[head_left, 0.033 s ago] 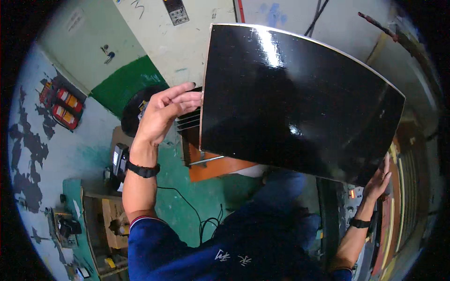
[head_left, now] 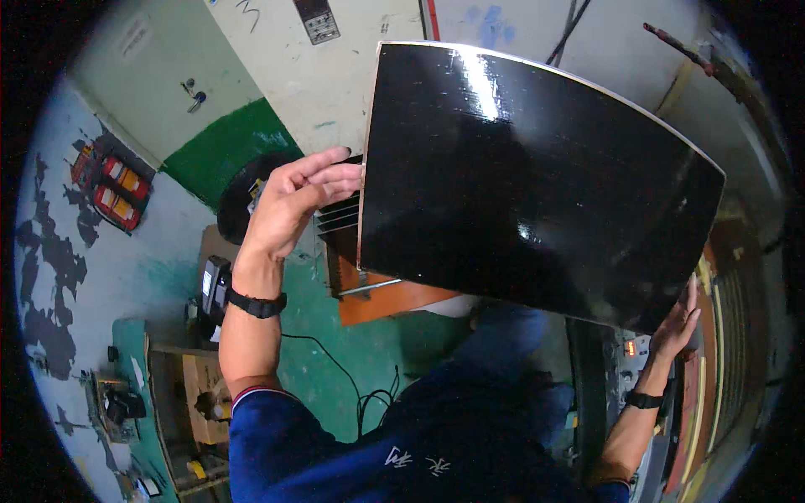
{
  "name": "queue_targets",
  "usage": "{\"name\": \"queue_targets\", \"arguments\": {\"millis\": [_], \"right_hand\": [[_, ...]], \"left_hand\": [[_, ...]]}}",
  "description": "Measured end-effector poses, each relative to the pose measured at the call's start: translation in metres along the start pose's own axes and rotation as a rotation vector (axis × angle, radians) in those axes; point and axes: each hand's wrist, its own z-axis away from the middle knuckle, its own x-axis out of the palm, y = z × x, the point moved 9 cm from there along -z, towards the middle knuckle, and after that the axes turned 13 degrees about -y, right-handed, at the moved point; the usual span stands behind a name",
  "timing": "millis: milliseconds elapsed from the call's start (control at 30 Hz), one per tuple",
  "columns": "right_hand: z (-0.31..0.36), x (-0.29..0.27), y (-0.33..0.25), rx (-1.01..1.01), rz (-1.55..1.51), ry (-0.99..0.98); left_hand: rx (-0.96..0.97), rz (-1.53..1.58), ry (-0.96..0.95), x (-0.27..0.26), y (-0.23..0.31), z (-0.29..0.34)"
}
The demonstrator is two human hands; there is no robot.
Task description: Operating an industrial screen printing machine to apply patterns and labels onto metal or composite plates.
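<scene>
A large glossy black panel (head_left: pixel 537 193) with a thin pale edge is held up in front of me, tilted, with bright reflections on its face. My left hand (head_left: pixel 293 197) has its fingertips at the panel's left edge, the fingers fairly straight and their tips partly hidden. At the lower right corner, my right hand (head_left: pixel 676 325) holds the panel, its thumb and fingers along the edge. Both wrists wear black bands. Behind the panel's left side, a stack of dark sheets (head_left: pixel 339 216) shows in part above an orange surface (head_left: pixel 390 302).
A black cable (head_left: pixel 356 386) lies on the green floor (head_left: pixel 314 369). Red fire extinguishers (head_left: pixel 117 197) stand by the left wall, near a door (head_left: pixel 168 92). A wooden shelf unit (head_left: pixel 168 419) is at the lower left. On the right is equipment with a lit display (head_left: pixel 631 347).
</scene>
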Motion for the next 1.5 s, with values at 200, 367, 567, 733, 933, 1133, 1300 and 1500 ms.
{"name": "queue_targets", "arguments": {"millis": [200, 367, 567, 733, 933, 1133, 1300, 1500], "right_hand": [[-0.01, 0.005, 0.007, -0.002, 0.029, -0.017], [-0.013, 0.005, 0.021, 0.046, 0.005, -0.015], [-0.026, 0.014, 0.049, 0.1, -0.031, -0.05], [-0.094, 0.085, 0.012, -0.199, 0.193, -0.17], [-0.105, 0.182, 0.043, -0.023, 0.491, -0.178], [-0.082, 0.228, 0.103, 0.094, 0.571, -0.342], [-0.065, 0.252, 0.133, 0.338, 0.637, -0.432], [-0.057, 0.264, 0.165, 0.346, 0.586, -0.525]], "left_hand": [[-0.018, -0.001, 0.04, -0.01, -0.005, -0.004], [-0.073, -0.047, 0.043, -0.016, -0.011, 0.0], [-0.195, -0.092, 0.143, -0.026, -0.02, 0.005], [-0.346, -0.134, 0.242, -0.071, -0.052, 0.032], [-0.019, -0.292, 0.578, -0.111, -0.09, 0.083], [-0.013, -0.331, 0.644, -0.134, -0.193, 0.113], [-0.053, -0.324, 0.69, -0.153, -0.254, 0.133], [-0.074, -0.3, 0.676, -0.161, -0.28, 0.135]]}}
